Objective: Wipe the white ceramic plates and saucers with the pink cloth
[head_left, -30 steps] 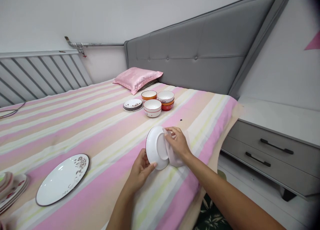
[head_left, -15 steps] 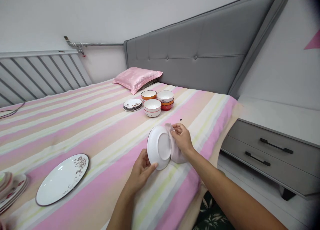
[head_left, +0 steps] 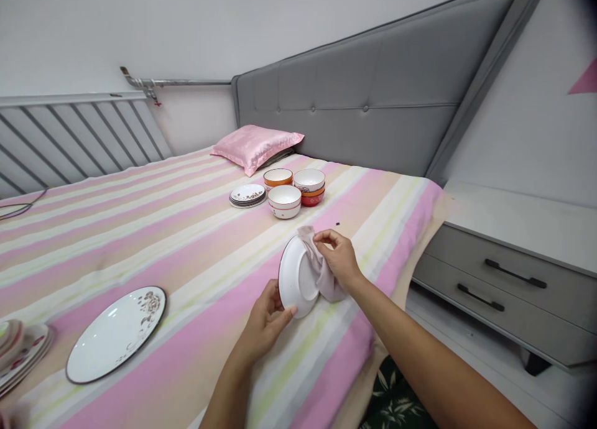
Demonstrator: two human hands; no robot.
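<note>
A small white plate [head_left: 293,280] with a dark rim is tilted on edge above the bed, its underside and foot ring facing me. My left hand [head_left: 269,320] grips its lower left edge, thumb on the underside and fingers behind. In my right hand [head_left: 336,255] a thin pale pink cloth [head_left: 321,273] is pinched and pressed against the upper right of the plate's underside. The cloth's loose end hangs down beside the plate. What touches the plate's front face is hidden.
On the striped bedspread [head_left: 196,242] stand stacked bowls [head_left: 284,199] and a stack of small plates [head_left: 247,194]. An oval platter [head_left: 116,336] lies at left, near more stacked dishes [head_left: 23,360]. A pink pillow [head_left: 256,146] and grey nightstand [head_left: 504,280] are farther off.
My right hand and the cloth have shifted slightly left and up across the plate's underside. The plate has turned a little and now shows narrower.
</note>
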